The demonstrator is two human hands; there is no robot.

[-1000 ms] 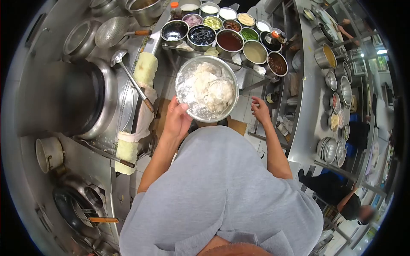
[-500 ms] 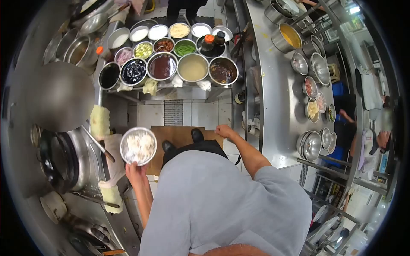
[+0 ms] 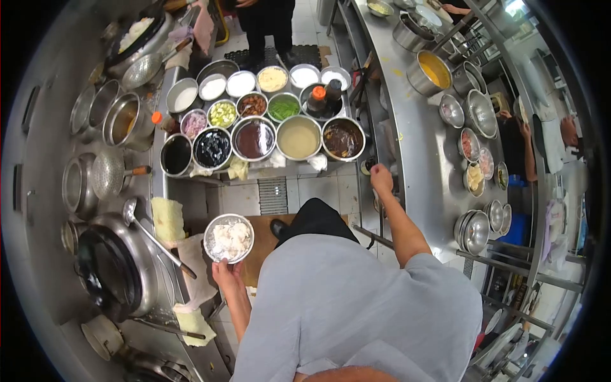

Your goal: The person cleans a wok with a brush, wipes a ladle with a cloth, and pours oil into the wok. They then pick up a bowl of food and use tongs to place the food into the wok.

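Observation:
My left hand [image 3: 228, 277] grips the near rim of a round metal bowl [image 3: 209, 247], thumb and fingers closed on its edge. Pale, floury-looking pieces of food [image 3: 231, 239] fill the bowl, which hangs over the floor beside the stove counter. Out to my right, my right hand [image 3: 382, 180] is closed with its fingers curled in, and nothing shows in it. It hovers near the shelving under the long steel counter. Left of the bowl, a ladle [image 3: 157, 239] rests over the stove edge near a dark wok [image 3: 109, 272].
Seasoning tubs, including a brown sauce pot [image 3: 253, 139], crowd the trolley ahead. A perforated strainer [image 3: 109, 173] lies on the stove. Metal bowls [image 3: 476, 233] stand on the steel counter [image 3: 414, 191] at right. Another person [image 3: 267, 28] stands beyond the trolley.
My view has shifted, so the trolley and stove appear lower and farther right. My right hand has moved out toward the right counter. One leg has come forward; the bowl stays in my left hand.

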